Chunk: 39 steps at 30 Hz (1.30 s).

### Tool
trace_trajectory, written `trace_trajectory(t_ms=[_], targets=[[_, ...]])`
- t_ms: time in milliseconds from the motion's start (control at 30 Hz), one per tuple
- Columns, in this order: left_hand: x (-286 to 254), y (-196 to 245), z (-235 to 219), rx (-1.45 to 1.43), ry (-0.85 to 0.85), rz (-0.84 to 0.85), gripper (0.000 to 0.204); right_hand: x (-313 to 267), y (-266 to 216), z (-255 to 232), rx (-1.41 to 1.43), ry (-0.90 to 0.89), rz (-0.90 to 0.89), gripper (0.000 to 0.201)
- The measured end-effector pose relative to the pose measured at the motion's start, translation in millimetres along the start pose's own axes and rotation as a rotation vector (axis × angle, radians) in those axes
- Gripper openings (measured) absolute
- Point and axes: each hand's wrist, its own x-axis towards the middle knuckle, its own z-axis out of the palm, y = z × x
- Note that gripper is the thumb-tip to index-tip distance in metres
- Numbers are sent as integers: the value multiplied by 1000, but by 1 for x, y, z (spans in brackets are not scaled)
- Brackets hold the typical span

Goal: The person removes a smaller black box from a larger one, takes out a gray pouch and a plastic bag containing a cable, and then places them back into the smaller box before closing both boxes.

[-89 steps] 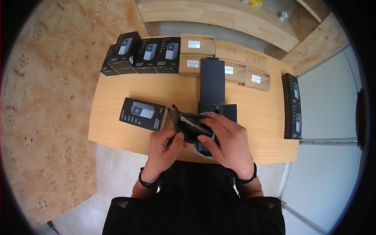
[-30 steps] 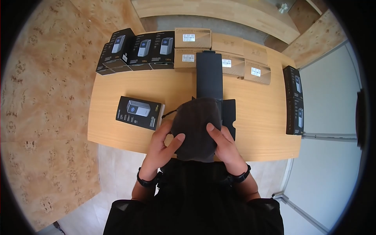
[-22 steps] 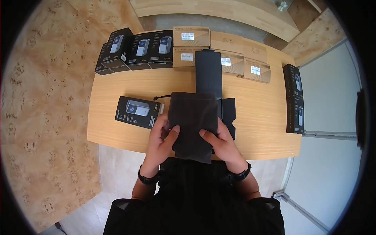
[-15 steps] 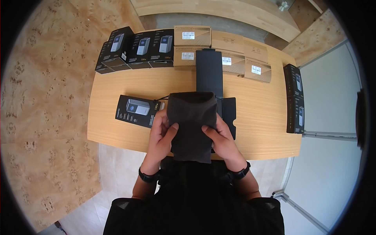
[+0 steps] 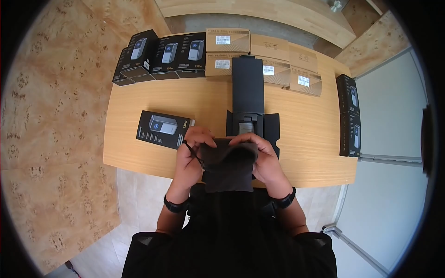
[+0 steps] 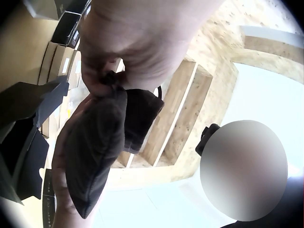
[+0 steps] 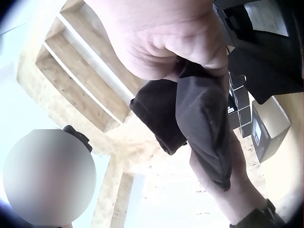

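Observation:
A dark grey cloth drawstring pouch (image 5: 227, 180) is held up near the table's front edge, its upper part folded over toward the body. My left hand (image 5: 187, 160) grips its left side, where the black cord hangs over the fingers. On the right side my right hand (image 5: 267, 164) pinches the cloth between thumb and fingers. Both wrist views show the pouch (image 6: 95, 147) doubled over, with one flap hanging on each side of the fold. Just beyond the hands lies an opened black box (image 5: 248, 88), its lid laid back and a grey piece (image 5: 246, 127) visible inside.
A closed black printed box (image 5: 162, 129) lies left of the hands. Several more black boxes (image 5: 169, 53) stand at the back left, beside stacked brown cartons (image 5: 227, 41). Two black boxes (image 5: 350, 116) line the right edge of the wooden table (image 5: 306, 139).
The pouch was open at its mouth, then turned and spread flat between both hands. Now its top is folded down toward the body, the fingers have come over the fold, and the box's inside shows.

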Motion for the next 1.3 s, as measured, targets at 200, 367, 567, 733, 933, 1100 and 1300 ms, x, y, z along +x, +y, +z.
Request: trace_trajectory(t_ms=[200, 367, 567, 733, 933, 1100, 1300], targets=[[2, 19, 2, 260, 71, 29, 45, 2, -25, 18, 199, 41, 126, 43], [4, 23, 4, 363, 133, 167, 47, -5, -15, 13, 52, 51, 150, 48], [1, 33, -2, 378, 88, 117, 43, -9, -13, 14, -296, 48, 40, 45], [-3, 18, 0, 18, 66, -150, 42, -25, -36, 0, -365, 169, -85, 39], [-8, -15, 11, 306, -61, -384, 47, -27, -43, -27, -456, 428, -62, 33], [-8, -16, 23, 407, -115, -471, 59, -22, -16, -24, -1327, 514, -182, 34], [-13, -31, 30, 521, -93, -503, 72, -14, 0, -16, -1512, 612, -244, 44]])
